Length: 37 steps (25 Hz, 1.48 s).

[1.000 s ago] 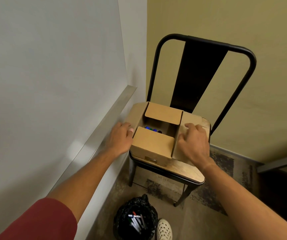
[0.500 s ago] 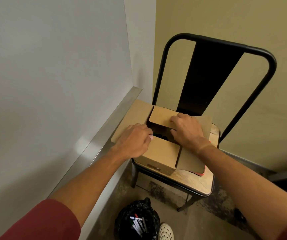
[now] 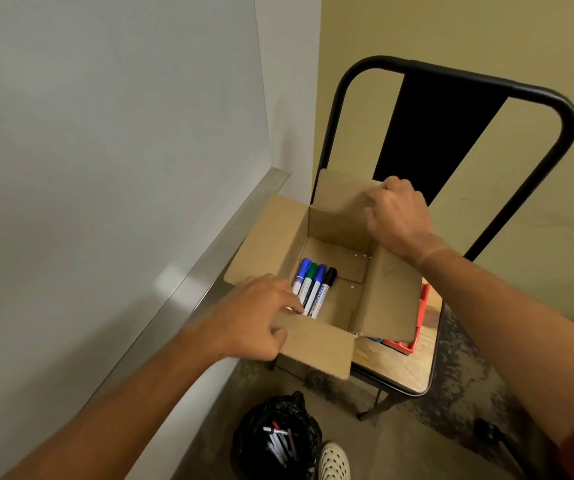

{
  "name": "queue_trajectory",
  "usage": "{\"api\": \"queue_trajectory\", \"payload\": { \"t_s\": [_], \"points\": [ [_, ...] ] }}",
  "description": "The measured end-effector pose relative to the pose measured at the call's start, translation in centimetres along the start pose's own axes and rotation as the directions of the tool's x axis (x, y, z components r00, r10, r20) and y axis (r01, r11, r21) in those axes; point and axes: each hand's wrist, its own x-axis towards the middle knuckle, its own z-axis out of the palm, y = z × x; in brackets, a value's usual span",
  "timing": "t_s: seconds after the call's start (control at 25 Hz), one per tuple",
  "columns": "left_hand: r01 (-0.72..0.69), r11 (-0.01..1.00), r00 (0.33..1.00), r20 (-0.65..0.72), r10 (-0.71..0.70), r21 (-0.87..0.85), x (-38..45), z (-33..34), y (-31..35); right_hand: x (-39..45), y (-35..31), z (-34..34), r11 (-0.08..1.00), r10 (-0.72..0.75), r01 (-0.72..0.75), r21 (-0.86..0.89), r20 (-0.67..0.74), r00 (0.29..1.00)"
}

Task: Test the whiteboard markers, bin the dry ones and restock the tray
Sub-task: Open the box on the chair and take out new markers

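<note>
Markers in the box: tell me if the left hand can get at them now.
Probably yes: the box flaps are folded back, the markers lie uncovered, and the left hand is right beside them.

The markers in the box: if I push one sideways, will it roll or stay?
The four markers have round barrels and lie loose on the flat floor of the cardboard box, so one would probably roll. They lie side by side, apparently touching, so its neighbours may shift too. They look light and stiff.
</note>
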Motion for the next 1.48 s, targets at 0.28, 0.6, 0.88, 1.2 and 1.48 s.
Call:
{"api": "queue_trajectory", "payload": {
  "t_s": [0.28,0.6,0.88,1.2,1.48],
  "points": [
    [-0.026,0.974,0.989,-0.139,0.058,0.223,0.7,3.9,-0.3,0.2,0.7,2.8,0.997,0.034,-0.054,0.058,0.305,0.952],
    [0.0,1.0,0.959,-0.283,0.002,0.007,1.4,5.5,-1.4,0.2,0.0,3.4,0.994,0.096,-0.107,0.019,0.303,0.948],
    [0.019,0.812,0.9,-0.344,-0.269,-0.584,0.7,3.6,-0.2,-1.6,-4.2,0.9,0.986,-0.021,-0.009,0.169,0.177,0.984],
    [-0.073,0.035,0.887,-0.081,-0.455,-0.997,0.1,1.2,-0.5,-3.8,-8.0,3.8,0.88,0.169,-0.407,0.245,0.639,0.75],
    [-0.083,-0.068,0.884,-0.042,-0.466,-0.994,-0.9,1.5,-1.7,-5.5,-8.9,6.6,0.626,0.39,-0.745,0.231,0.734,0.556]
  ]
}}
